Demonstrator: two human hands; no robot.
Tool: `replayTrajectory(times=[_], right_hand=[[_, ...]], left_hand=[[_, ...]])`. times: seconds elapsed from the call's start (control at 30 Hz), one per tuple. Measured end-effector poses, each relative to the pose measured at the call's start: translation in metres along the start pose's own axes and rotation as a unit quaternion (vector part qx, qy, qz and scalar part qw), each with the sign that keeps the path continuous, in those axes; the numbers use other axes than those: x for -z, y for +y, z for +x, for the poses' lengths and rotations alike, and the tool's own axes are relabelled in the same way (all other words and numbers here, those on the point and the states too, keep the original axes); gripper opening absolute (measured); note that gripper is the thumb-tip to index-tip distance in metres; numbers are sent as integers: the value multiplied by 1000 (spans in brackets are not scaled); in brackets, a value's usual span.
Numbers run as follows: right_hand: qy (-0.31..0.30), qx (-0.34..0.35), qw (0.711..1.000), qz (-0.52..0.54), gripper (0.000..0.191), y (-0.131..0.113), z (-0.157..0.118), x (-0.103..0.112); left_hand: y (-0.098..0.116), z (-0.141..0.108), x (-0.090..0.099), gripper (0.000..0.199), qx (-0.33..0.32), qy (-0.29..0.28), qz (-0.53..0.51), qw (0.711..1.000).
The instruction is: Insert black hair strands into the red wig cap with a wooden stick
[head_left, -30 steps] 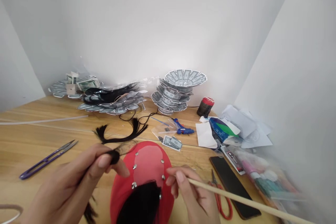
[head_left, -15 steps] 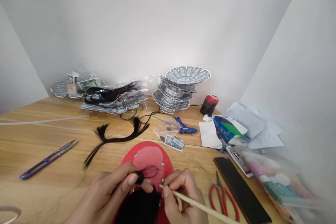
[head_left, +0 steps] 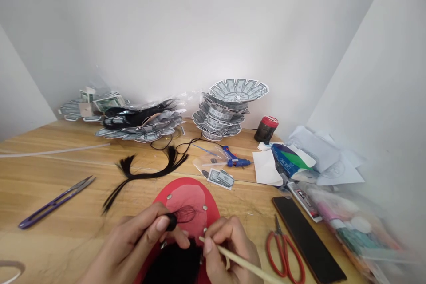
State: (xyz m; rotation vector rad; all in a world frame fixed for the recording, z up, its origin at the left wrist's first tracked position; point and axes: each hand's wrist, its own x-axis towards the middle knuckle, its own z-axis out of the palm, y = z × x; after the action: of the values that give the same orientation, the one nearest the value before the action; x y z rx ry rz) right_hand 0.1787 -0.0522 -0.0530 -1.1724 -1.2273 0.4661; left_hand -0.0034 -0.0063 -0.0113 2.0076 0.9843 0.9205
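Note:
A red oval piece (head_left: 209, 193) with a pink inner panel and metal studs lies at the bottom centre of the table. Black hair-like material (head_left: 173, 264) covers its lower part. My left hand (head_left: 143, 235) pinches a small dark bundle (head_left: 171, 221) with fine loose strands above the pink panel, and one of its fingers rests at the edge of the black material. Between the thumb and fingers of my right hand (head_left: 229, 244) is a thin pale stick (head_left: 244, 258), its tip close to the upper right edge of the black material.
Purple snips (head_left: 55, 204) and black strands (head_left: 146, 174) lie left. Behind are paper-note stacks (head_left: 221, 111). A blue glue gun (head_left: 236, 159), red-handled scissors (head_left: 284, 253), a black phone (head_left: 308, 239), papers and a plastic bag (head_left: 359, 230) lie right.
The bundle in my left hand has shifted slightly left and up, and the stick tip slightly left. The whole view has moved a little.

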Motion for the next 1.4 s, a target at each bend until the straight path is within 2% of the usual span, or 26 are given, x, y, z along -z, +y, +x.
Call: replayTrajectory(times=[0.33,0.53,1.0,1.13,1.4], right_hand=[[-6,50,998,-49,21,0,1,-1],[11,68,995,-66,20,-1,1,-3],[-26,95,991,-90,18,-8,6,4],[-38,70,993,-85,18,-7,4,5],[-60,-54,995,-65,21,-12,3,8]], left_hand=[[4,0,0,38,-3,4,0,1000],[3,0,0,36,0,3,4,1000],[5,0,0,41,31,-16,-17,999],[3,-1,0,39,39,-14,-13,999],[9,2,0,40,35,-23,-16,999]])
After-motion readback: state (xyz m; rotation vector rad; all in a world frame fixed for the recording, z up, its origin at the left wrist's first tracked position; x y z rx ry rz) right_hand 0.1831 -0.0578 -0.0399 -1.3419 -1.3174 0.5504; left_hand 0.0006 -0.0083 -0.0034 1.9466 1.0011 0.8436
